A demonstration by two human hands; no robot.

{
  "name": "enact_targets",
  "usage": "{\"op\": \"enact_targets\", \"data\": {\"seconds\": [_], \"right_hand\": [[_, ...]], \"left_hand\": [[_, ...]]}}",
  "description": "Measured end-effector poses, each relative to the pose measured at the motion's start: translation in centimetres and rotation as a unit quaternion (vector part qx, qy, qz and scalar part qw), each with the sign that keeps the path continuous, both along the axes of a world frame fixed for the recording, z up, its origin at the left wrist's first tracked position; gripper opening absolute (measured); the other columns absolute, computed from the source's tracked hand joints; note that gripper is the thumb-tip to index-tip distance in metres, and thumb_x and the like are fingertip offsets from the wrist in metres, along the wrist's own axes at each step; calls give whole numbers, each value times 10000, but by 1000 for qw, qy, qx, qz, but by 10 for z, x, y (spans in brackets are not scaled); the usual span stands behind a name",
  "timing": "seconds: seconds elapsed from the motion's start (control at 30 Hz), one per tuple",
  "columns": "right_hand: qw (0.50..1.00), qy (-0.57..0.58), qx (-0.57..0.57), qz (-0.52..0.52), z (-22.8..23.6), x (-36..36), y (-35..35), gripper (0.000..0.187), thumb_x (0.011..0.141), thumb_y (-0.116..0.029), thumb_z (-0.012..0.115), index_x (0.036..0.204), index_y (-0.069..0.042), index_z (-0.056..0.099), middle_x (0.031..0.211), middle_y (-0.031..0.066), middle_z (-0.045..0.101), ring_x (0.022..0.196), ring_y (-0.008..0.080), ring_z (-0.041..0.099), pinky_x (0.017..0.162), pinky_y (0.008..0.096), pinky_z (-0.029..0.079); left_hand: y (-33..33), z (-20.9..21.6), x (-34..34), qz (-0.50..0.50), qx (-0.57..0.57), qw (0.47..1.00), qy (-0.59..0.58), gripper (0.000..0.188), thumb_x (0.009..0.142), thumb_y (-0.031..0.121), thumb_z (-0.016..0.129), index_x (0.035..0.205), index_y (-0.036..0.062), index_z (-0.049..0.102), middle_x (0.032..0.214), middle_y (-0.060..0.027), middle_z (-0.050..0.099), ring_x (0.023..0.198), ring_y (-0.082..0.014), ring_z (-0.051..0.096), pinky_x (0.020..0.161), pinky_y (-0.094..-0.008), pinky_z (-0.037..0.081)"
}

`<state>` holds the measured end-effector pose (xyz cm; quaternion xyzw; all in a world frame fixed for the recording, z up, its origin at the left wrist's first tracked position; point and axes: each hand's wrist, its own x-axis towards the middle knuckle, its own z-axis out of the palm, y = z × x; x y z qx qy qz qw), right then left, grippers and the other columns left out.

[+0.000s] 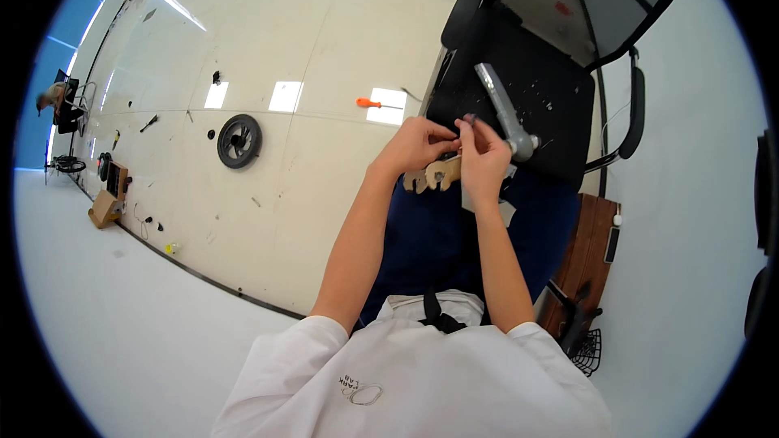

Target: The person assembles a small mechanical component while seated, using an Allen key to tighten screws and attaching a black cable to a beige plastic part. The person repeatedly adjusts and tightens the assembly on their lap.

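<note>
Over my lap, close to the front of a black chair seat, both hands are together. My right hand is closed, pinching a small dark piece at its fingertips. Beside it, my left hand is curled with thumb and fingers pressed together; what they hold is too small to make out. A tan, notched, wooden-looking piece shows below my hands, above my dark blue trousers. On the seat, right of my fingers, lies a grey metal tube with a rounded joint at its near end.
A spoked black wheel and an orange-handled screwdriver lie on the tiled floor. Small dark parts are scattered farther left, near an open cardboard box. Someone sits far left. A brown wooden bench stands to my right.
</note>
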<state>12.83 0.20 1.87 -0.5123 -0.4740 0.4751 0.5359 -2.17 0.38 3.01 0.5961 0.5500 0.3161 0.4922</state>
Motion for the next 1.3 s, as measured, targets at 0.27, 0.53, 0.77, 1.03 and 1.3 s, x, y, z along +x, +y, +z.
{"op": "enact_targets", "data": {"seconds": [0.27,0.53,0.77,1.03,1.3], "right_hand": [[954,-176,93,224,36,34,23,264,943,-50,651,1191,22,708,1234,152,716,903,173,729,753,278,569],[854,-397,192,277,61,38,17,224,846,16,661,1019,-77,770,1249,69,710,948,277,674,835,349,560],[916,-280,133,254,68,39,10,254,859,-83,726,1104,-15,740,1064,136,751,859,227,720,776,313,562],[936,-269,0,228,67,37,21,240,943,-149,666,1116,-3,745,744,136,737,652,163,724,606,264,534],[979,-146,-46,134,46,25,13,237,960,-91,653,1164,27,681,591,74,657,538,119,673,492,246,504]], "left_hand": [[6,-10,-6,-39,-23,992,-122,225,935,47,662,1136,-29,731,1006,-106,764,949,-158,714,871,-300,553],[-1,-2,-7,-50,-13,996,-72,217,926,23,659,1121,-9,748,984,-105,768,940,-142,705,873,-291,546],[2,1,-3,0,8,997,-77,216,870,52,727,1078,17,770,912,-125,770,831,-161,713,790,-308,554],[4,0,-9,-15,-19,992,-124,195,836,69,753,1017,1,777,921,-102,772,896,-169,733,853,-306,571],[2,-4,-6,-54,-29,994,-95,240,843,-25,673,1067,-9,757,999,-120,762,946,-190,721,906,-320,560]]}}
